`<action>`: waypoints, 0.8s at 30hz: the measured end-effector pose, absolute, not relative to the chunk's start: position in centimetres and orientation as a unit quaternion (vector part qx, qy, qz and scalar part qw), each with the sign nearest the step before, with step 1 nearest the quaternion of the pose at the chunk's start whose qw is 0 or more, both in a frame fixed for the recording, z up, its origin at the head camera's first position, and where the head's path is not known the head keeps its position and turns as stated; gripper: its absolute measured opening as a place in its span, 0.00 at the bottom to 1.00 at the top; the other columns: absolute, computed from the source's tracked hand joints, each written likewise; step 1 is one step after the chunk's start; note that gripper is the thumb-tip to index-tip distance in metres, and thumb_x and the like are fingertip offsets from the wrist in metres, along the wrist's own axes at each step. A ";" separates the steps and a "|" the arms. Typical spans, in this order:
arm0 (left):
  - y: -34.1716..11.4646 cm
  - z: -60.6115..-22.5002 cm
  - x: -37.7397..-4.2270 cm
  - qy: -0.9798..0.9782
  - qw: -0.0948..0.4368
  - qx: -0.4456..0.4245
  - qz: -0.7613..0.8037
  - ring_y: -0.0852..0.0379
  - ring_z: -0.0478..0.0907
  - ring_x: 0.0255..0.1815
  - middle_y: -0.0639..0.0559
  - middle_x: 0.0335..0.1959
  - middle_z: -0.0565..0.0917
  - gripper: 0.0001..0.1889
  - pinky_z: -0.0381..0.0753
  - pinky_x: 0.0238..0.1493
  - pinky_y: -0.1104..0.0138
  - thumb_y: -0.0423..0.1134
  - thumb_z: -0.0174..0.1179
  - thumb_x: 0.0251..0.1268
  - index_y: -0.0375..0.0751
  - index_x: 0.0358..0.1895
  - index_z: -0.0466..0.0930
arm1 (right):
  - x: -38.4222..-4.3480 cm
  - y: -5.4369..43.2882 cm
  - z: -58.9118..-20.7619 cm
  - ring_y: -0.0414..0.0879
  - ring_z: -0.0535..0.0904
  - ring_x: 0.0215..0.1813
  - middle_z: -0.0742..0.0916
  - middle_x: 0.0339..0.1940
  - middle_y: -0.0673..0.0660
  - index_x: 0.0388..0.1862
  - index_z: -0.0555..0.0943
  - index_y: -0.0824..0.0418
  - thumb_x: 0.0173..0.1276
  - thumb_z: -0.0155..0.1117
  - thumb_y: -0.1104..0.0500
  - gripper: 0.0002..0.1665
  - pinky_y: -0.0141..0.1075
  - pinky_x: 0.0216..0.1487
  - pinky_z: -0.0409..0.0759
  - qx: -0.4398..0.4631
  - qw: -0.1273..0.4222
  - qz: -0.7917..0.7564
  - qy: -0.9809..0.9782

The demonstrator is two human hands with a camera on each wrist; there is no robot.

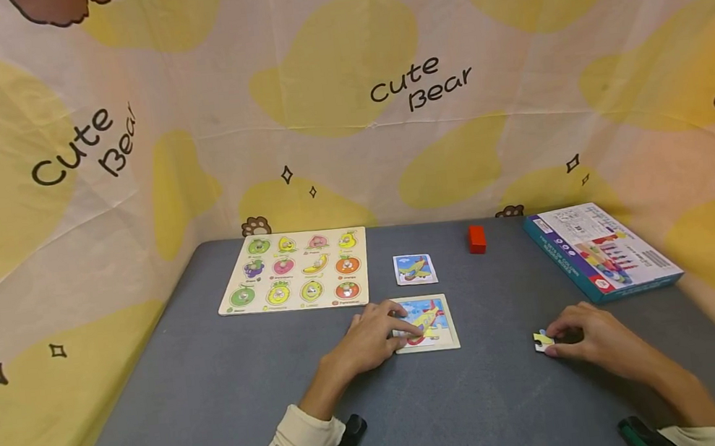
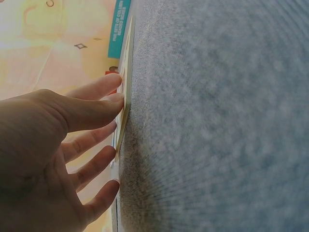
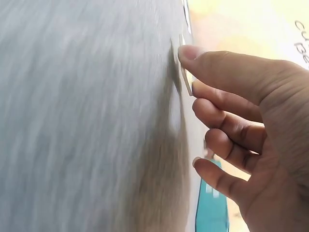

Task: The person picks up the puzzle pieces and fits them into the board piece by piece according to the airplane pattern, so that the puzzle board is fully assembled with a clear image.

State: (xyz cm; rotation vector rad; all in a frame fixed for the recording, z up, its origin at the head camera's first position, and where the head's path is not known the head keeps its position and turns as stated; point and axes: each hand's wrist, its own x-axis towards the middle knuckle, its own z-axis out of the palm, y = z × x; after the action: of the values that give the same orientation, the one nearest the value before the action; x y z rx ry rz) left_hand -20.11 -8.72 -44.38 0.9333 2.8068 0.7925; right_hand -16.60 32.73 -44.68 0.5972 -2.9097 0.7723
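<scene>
A small jigsaw puzzle (image 1: 449, 333) in a pale frame, with a yellow and red airplane picture, lies flat mid-table. My left hand (image 1: 372, 334) rests on its left side, fingertips over the picture; the left wrist view has these fingers spread, with the thumb at the edge of the frame (image 2: 128, 92). Out to the right, my right hand (image 1: 599, 339) pinches a jigsaw piece (image 1: 543, 341), white and yellow with a little blue, by thumb and index finger. The right wrist view shows this thin piece (image 3: 186, 79) edge-on, close over the table. Behind the puzzle lies an airplane picture card (image 1: 415, 269).
A fruit puzzle board (image 1: 299, 294) lies at the back left. A red block (image 1: 477, 239) stands toward the back, and a teal and white box (image 1: 605, 248) lies at the back right. Patterned cloth walls (image 1: 329, 73) enclose the grey table (image 1: 230, 382).
</scene>
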 end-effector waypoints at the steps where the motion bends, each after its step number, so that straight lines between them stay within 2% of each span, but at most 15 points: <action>1: -8.7 -44.4 -20.1 0.916 0.040 0.304 0.259 0.45 0.71 0.66 0.49 0.68 0.79 0.13 0.65 0.53 0.52 0.38 0.65 0.76 0.59 0.56 0.93 | -16.8 32.4 -44.7 0.32 0.73 0.40 0.84 0.35 0.38 0.37 0.90 0.44 0.60 0.84 0.48 0.10 0.33 0.40 0.74 0.200 0.038 0.254 -0.946; 13: -8.8 -45.0 -20.5 0.916 0.037 0.308 0.255 0.46 0.71 0.67 0.50 0.68 0.78 0.14 0.66 0.54 0.50 0.38 0.65 0.76 0.61 0.56 0.92 | -18.9 27.6 -44.3 0.34 0.73 0.43 0.84 0.37 0.38 0.38 0.90 0.45 0.62 0.83 0.46 0.11 0.35 0.44 0.75 0.249 0.013 0.265 -0.931; 24: -8.8 -44.9 -20.4 0.917 0.037 0.308 0.253 0.46 0.71 0.66 0.50 0.68 0.78 0.13 0.66 0.54 0.51 0.39 0.65 0.76 0.61 0.56 0.92 | -20.4 23.6 -43.8 0.40 0.74 0.47 0.84 0.40 0.40 0.42 0.91 0.46 0.64 0.81 0.44 0.12 0.39 0.49 0.75 0.272 -0.035 0.253 -0.928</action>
State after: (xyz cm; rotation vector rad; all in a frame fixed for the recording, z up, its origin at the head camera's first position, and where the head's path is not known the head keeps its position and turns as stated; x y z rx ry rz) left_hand -20.44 -8.80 -44.88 0.9455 2.8134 0.7752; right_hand -20.36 23.62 -43.79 0.8743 -2.9809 0.8133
